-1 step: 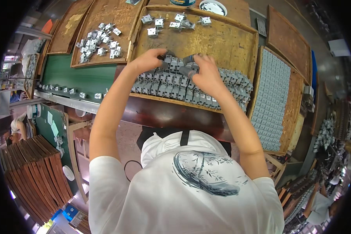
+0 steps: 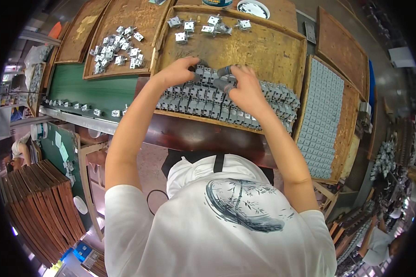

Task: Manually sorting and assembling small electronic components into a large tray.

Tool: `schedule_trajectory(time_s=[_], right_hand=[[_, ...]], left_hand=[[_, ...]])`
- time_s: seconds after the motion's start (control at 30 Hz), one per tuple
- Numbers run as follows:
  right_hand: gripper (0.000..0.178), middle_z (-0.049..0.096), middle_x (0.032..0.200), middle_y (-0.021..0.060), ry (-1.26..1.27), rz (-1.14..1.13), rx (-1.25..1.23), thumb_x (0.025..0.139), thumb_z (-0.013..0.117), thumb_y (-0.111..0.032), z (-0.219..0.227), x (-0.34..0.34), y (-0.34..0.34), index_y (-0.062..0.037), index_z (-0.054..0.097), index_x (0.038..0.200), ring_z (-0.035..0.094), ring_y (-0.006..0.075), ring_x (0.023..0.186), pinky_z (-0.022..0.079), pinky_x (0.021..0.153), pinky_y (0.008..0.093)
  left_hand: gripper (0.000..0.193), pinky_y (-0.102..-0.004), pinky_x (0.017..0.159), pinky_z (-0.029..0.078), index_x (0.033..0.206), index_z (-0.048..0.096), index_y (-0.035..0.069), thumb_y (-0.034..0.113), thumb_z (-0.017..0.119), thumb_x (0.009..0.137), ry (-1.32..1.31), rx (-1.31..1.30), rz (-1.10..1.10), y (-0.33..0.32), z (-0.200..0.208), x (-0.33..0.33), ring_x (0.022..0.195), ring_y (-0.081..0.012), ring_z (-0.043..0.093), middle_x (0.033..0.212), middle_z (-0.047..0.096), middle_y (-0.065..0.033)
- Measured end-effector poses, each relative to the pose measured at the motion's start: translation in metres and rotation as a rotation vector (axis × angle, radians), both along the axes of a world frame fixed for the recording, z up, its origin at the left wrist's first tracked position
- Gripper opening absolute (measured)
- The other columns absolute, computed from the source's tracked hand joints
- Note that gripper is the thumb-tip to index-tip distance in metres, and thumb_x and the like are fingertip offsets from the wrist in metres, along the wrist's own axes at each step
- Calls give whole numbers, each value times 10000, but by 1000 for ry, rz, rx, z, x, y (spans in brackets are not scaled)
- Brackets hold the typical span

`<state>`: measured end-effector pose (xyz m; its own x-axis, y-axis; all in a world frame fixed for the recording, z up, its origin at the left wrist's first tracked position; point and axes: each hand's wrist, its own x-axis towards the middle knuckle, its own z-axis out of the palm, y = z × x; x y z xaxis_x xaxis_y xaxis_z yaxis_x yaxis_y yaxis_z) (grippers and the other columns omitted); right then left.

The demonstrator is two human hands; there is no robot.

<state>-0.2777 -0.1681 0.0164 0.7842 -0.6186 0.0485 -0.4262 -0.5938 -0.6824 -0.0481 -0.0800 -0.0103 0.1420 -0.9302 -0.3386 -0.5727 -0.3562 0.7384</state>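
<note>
The left hand (image 2: 182, 72) and right hand (image 2: 246, 87) are half curled, thumbs apart from fingers, at the far side of packed rows of grey metal blocks (image 2: 201, 100). These rows line the near edge of the wooden tray (image 2: 263, 50). Covered fingertips hide the contact, so I cannot tell whether either grips a block. Loose metal pieces (image 2: 188, 26) lie toward the tray's far left corner.
</note>
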Motion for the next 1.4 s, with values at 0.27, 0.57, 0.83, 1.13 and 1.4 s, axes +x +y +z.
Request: schedule_trajectory(time_s=[0.27, 0.57, 0.83, 1.13, 1.4], right_hand=[[274, 630, 935, 99, -201, -289, 38, 765, 617, 24, 6, -105, -14, 7, 662, 1035, 588, 191, 892, 462, 824, 295], [193, 683, 868, 24, -311, -1002, 26, 852, 666, -79, -41, -324, -52, 17, 702, 1015, 582, 94, 813, 469, 756, 241], [332, 715, 946, 140, 15, -1421, 85, 821, 595, -190, -65, -464, -61, 12, 681, 1069, 643, 187, 865, 480, 800, 308], [426, 702, 983, 134, 243, -1134, 274, 821, 578, -248, -79, -466, -69, 25, 657, 1139, 624, 228, 925, 482, 840, 343], [274, 522, 692, -13, -90, -1120, 243, 859, 647, -261, -113, -513, -83, -50, 648, 1034, 443, 75, 602, 332, 519, 256]], left_hand=[[620, -393, 1049, 384, 1359, 480, 40, 135, 579, 754, -116, 76, -91, 2, 26, -19, 1273, -399, 430, 1361, 452, -247], [490, -390, 1067, 367, 1272, 566, 6, 162, 585, 809, -219, -76, -127, -10, -7, -24, 1261, -395, 465, 1316, 535, -227], [446, -290, 980, 421, 1334, 540, 19, 51, 590, 892, 262, 37, 39, -14, -26, -5, 1184, -157, 520, 1357, 511, -60], [613, -288, 913, 449, 1417, 412, -1, 8, 507, 811, -128, -94, 152, 26, -25, 0, 1045, -208, 564, 1308, 497, -118], [471, -304, 795, 487, 1235, 606, 17, -21, 529, 771, -543, -320, 617, 148, 9, 33, 944, -252, 646, 1031, 674, -131]])
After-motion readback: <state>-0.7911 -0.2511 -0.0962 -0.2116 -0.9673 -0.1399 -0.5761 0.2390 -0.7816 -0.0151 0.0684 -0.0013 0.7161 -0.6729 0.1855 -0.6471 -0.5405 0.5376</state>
